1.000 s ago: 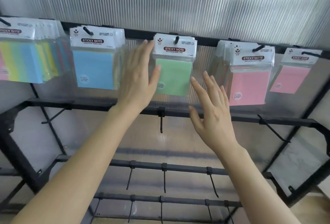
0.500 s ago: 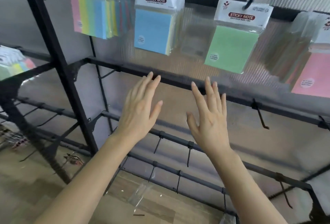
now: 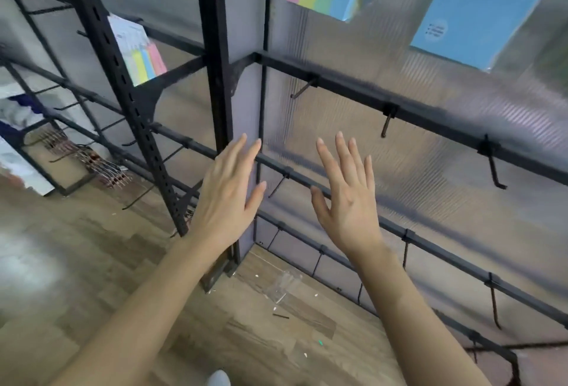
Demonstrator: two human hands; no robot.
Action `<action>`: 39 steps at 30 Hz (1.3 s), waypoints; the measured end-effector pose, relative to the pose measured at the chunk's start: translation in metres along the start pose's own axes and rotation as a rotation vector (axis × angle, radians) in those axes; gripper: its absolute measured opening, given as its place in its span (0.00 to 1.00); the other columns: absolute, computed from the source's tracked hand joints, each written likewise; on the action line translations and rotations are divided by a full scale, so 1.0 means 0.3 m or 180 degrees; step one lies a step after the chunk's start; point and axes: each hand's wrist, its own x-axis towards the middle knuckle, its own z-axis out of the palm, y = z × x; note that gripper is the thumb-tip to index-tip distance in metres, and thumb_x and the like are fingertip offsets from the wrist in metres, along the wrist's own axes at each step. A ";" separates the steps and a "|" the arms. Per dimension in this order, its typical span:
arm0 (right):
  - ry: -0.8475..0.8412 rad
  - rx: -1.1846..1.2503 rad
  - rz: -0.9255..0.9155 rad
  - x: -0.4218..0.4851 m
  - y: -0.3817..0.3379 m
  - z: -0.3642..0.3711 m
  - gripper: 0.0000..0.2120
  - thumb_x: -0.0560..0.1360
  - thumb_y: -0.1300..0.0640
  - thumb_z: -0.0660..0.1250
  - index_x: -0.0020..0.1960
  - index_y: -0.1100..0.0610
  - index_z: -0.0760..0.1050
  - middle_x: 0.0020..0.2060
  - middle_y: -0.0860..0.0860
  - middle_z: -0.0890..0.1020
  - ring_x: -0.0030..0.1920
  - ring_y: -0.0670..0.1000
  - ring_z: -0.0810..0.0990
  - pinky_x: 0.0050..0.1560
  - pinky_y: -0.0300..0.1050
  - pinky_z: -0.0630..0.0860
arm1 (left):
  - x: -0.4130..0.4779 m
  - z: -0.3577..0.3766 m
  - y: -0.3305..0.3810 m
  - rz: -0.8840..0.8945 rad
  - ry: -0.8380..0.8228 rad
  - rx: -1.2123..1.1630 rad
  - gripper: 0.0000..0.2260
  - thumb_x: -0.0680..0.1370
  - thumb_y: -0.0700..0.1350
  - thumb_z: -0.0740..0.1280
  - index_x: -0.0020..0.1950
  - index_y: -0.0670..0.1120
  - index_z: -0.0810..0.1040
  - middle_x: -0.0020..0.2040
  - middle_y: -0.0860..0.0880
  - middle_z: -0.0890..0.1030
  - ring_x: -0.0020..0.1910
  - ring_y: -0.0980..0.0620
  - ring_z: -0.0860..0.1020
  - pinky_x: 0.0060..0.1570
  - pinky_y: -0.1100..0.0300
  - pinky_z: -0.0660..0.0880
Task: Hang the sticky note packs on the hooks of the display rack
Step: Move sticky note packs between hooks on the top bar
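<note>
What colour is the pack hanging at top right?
The pack is light blue, best seen in the head view.

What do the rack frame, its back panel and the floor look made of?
Rack frame: probably metal, matte black coating; the slotted upright suggests it.
Back panel: translucent ribbed plastic, perhaps polycarbonate; fine parallel flutes show.
Floor: wood-look planks, laminate or real wood unclear; grain and seams show.
</note>
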 end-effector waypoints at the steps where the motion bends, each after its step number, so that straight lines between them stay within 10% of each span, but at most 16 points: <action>1: -0.0036 0.0043 -0.0016 0.017 -0.031 0.032 0.29 0.75 0.58 0.59 0.74 0.55 0.57 0.74 0.60 0.59 0.74 0.60 0.52 0.71 0.59 0.47 | -0.008 -0.016 -0.045 -0.0069 -0.0025 0.0059 0.25 0.78 0.46 0.62 0.73 0.42 0.61 0.73 0.40 0.61 0.71 0.40 0.62 0.66 0.48 0.59; 16: -0.0779 0.0889 -0.1494 0.169 -0.371 0.429 0.27 0.73 0.58 0.59 0.72 0.57 0.59 0.69 0.64 0.66 0.70 0.64 0.62 0.70 0.58 0.56 | -0.221 -0.149 -0.412 -0.1387 0.0231 0.0616 0.25 0.80 0.47 0.60 0.75 0.46 0.56 0.76 0.45 0.55 0.74 0.46 0.52 0.68 0.56 0.43; 24: -0.1013 0.1366 -0.2116 0.227 -0.605 0.565 0.28 0.72 0.62 0.64 0.71 0.60 0.65 0.69 0.63 0.66 0.70 0.62 0.63 0.70 0.58 0.61 | -0.328 -0.218 -0.561 -0.2008 0.0416 0.0810 0.26 0.78 0.44 0.62 0.74 0.44 0.58 0.74 0.41 0.58 0.72 0.41 0.57 0.70 0.43 0.54; 39: -0.1055 0.1198 -0.1795 0.510 -1.139 0.871 0.29 0.71 0.59 0.61 0.72 0.58 0.63 0.71 0.61 0.64 0.72 0.62 0.59 0.71 0.59 0.55 | -0.257 -0.575 -1.181 -0.1807 0.0561 0.0829 0.25 0.75 0.47 0.57 0.72 0.42 0.62 0.72 0.40 0.62 0.69 0.39 0.62 0.65 0.42 0.59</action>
